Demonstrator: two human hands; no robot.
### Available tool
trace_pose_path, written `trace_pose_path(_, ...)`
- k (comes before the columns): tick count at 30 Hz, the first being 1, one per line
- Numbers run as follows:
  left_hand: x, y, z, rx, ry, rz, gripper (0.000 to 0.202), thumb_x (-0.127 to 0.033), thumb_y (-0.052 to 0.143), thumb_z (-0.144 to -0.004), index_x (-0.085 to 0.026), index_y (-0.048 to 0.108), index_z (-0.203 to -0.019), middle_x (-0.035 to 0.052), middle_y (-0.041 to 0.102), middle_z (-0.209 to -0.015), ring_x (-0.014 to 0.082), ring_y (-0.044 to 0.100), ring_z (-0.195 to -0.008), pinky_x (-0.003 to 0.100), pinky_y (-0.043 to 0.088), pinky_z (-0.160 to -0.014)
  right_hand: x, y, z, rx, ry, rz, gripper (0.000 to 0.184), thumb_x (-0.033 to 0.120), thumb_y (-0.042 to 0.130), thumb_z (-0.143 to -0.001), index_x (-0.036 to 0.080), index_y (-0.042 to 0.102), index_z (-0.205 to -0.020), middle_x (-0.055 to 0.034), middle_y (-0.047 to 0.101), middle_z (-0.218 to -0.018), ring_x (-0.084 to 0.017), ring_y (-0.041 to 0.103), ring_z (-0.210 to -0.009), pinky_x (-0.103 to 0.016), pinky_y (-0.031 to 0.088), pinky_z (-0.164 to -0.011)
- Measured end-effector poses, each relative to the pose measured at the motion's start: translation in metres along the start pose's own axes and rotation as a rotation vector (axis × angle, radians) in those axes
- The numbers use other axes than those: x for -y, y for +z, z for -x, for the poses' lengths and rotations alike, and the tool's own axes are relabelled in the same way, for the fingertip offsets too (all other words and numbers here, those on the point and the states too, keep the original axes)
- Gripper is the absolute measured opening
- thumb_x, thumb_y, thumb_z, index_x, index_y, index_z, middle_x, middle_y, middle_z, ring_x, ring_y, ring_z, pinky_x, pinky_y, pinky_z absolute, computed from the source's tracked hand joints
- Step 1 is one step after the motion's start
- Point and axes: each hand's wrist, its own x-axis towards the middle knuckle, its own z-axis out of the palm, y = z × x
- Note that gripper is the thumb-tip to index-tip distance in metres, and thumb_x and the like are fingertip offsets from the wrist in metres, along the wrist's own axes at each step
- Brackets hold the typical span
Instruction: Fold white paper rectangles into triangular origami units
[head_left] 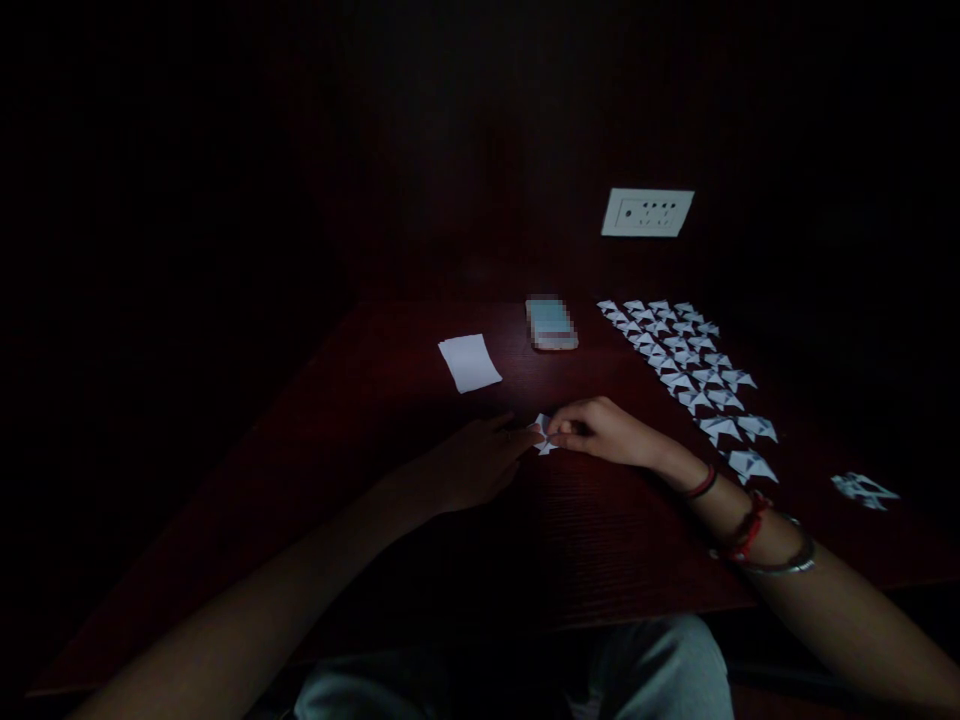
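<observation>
A small piece of folded white paper (545,445) lies on the dark red table between my two hands. My left hand (480,462) reaches it from the left, fingertips pressing on its left side, one finger stretched out above. From the right, my right hand (600,430) pinches at the paper's right part with thumb and fingers together. Parts of the paper are covered by the fingers, and its exact folds are too small and dim to make out. Red and dark bracelets (752,528) circle my right wrist and forearm.
A stack of white paper sheets (470,363) lies beyond my left hand. Behind it to the right is a phone (553,323). Rows of folded paper pieces (679,381) cover the right side, with a white outlined object (865,490) nearer the edge. A socket plate (648,213) is on the wall.
</observation>
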Motion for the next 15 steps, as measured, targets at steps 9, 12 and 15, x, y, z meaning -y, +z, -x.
trace_pose_path(9,0.0033,0.0044,-0.0007,-0.002,0.071,-0.066,0.041,-0.021,0.034,-0.085,-0.024,0.029,-0.125,-0.0026,0.026,-0.134,0.0205,0.021,-0.123,0.037,0.021,-0.099,-0.0017,0.0024,-0.003,0.045,0.065,0.026,0.014,0.015,0.045,-0.073,0.012,0.059,-0.076,-0.0004,0.057,-0.067,-0.009,0.049,-0.06,-0.021,0.035,-0.059)
trace_pose_path(12,0.0018,0.003,-0.0009,-0.007,0.062,-0.063,0.039,-0.022,0.035,-0.085,-0.024,0.032,-0.123,-0.0032,0.027,-0.133,0.0213,0.021,-0.122,0.036,0.023,-0.099,-0.0014,0.0026,-0.0037,0.043,0.069,0.035,0.014,0.015,0.045,-0.072,0.013,0.059,-0.076,-0.0006,0.057,-0.068,-0.008,0.049,-0.06,-0.02,0.035,-0.059)
trace_pose_path(15,-0.0003,0.0013,-0.0006,-0.012,0.044,-0.049,0.038,-0.021,0.035,-0.084,-0.024,0.033,-0.122,-0.0029,0.03,-0.132,0.0216,0.023,-0.122,0.037,0.025,-0.097,-0.0013,0.003,-0.0042,0.033,0.085,0.031,0.014,0.015,0.046,-0.072,0.013,0.06,-0.076,-0.001,0.059,-0.07,-0.009,0.05,-0.061,-0.02,0.035,-0.059)
